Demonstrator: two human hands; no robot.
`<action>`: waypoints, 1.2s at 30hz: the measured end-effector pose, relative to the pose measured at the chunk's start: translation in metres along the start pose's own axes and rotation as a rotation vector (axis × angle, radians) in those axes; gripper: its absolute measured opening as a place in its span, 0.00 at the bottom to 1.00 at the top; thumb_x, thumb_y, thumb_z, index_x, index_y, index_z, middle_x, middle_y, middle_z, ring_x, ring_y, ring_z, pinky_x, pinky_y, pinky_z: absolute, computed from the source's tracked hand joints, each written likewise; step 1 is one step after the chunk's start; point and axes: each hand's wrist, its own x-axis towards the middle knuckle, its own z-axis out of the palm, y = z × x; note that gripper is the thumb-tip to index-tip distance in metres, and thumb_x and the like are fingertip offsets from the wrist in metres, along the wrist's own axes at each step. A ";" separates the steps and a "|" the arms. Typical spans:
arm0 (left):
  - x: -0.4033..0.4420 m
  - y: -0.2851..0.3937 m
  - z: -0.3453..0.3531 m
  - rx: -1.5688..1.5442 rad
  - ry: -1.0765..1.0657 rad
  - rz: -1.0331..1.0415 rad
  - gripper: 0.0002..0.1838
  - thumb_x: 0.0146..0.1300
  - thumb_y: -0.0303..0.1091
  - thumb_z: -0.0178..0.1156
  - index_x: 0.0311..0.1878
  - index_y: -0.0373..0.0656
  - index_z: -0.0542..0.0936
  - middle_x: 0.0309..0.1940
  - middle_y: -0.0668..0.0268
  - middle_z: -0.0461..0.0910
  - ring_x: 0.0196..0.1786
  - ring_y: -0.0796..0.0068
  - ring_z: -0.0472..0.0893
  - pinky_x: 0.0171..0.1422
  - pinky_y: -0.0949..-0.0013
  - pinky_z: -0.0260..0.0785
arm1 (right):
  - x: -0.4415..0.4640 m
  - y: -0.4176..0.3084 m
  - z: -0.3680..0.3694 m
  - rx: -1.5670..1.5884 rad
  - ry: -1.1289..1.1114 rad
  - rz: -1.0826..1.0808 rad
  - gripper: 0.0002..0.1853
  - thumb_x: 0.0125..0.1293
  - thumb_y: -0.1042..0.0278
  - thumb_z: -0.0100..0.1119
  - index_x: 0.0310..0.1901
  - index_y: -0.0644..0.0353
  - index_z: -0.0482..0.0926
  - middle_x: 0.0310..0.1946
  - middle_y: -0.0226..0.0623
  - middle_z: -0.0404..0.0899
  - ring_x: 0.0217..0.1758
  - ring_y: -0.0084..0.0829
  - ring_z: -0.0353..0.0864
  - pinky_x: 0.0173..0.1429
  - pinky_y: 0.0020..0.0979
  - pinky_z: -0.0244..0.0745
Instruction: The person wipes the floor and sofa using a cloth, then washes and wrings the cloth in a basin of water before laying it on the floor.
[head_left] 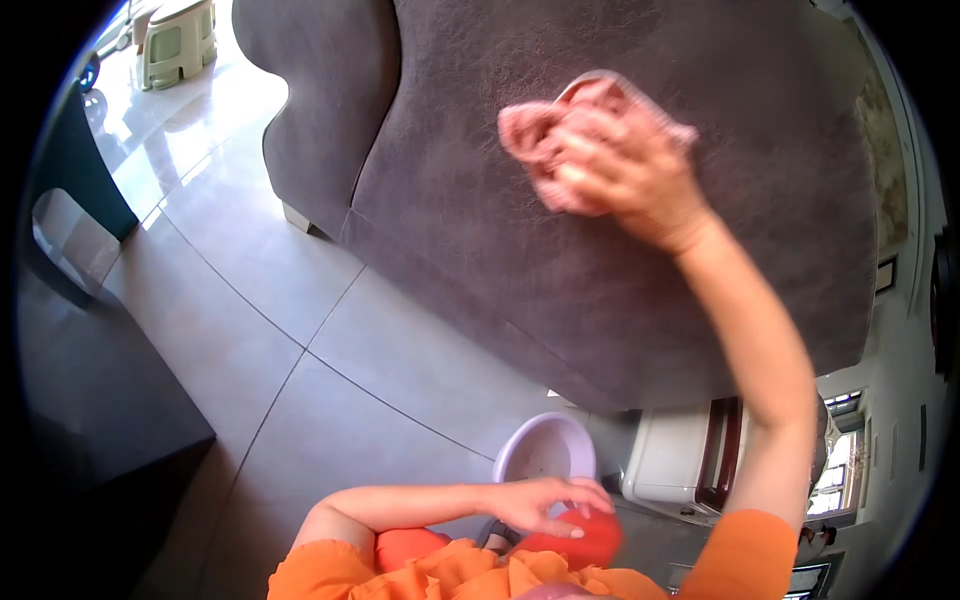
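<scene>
My right hand (635, 185) is pressed over a crumpled pink cloth (532, 130), its fingers bent round the fabric and slightly blurred. The cloth lies against the dark grey-brown leather-like surface of a sofa (480, 240). My left hand (545, 503) is low in front of my body, beside my red-clothed knee (580, 540). Its fingers are loosely stretched, and I see nothing held in them. Just beyond the left hand, a pale lilac basin (507, 448) stands on the floor.
Large pale tiles make up the floor (240, 290). A dark block-shaped piece of furniture (120, 400) is at the left. A light-coloured stool (180, 45) stands far back at upper left. To the right of the basin is a white cabinet with dark red trim (665, 455).
</scene>
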 end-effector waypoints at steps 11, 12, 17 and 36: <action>-0.014 0.013 -0.010 -0.059 -0.079 -0.065 0.22 0.62 0.29 0.59 0.60 0.40 0.71 0.58 0.60 0.68 0.51 0.69 0.73 0.59 0.67 0.65 | 0.061 -0.046 0.065 0.085 0.249 0.366 0.05 0.57 0.72 0.54 0.36 0.55 0.76 0.44 0.39 0.75 0.54 0.37 0.72 0.62 0.37 0.67; -0.018 0.014 -0.010 -0.072 -0.101 -0.087 0.22 0.62 0.29 0.59 0.60 0.40 0.71 0.58 0.60 0.68 0.51 0.69 0.73 0.59 0.67 0.65 | 0.046 -0.083 0.079 0.214 0.164 0.162 0.06 0.54 0.75 0.54 0.34 0.55 0.77 0.43 0.37 0.75 0.52 0.33 0.74 0.62 0.35 0.68; -0.034 0.019 -0.022 -0.083 -0.039 -0.085 0.22 0.62 0.30 0.60 0.60 0.40 0.71 0.57 0.61 0.69 0.50 0.69 0.74 0.58 0.67 0.66 | 0.047 -0.043 0.046 0.033 0.072 -0.118 0.03 0.49 0.69 0.57 0.27 0.51 0.79 0.36 0.28 0.80 0.45 0.25 0.75 0.64 0.34 0.64; -0.052 0.010 -0.031 -0.106 0.019 -0.026 0.21 0.61 0.31 0.60 0.58 0.39 0.72 0.53 0.62 0.71 0.47 0.69 0.75 0.55 0.67 0.66 | 0.065 -0.152 0.107 0.487 -0.126 0.268 0.10 0.51 0.71 0.58 0.38 0.54 0.80 0.48 0.32 0.79 0.61 0.34 0.71 0.64 0.37 0.67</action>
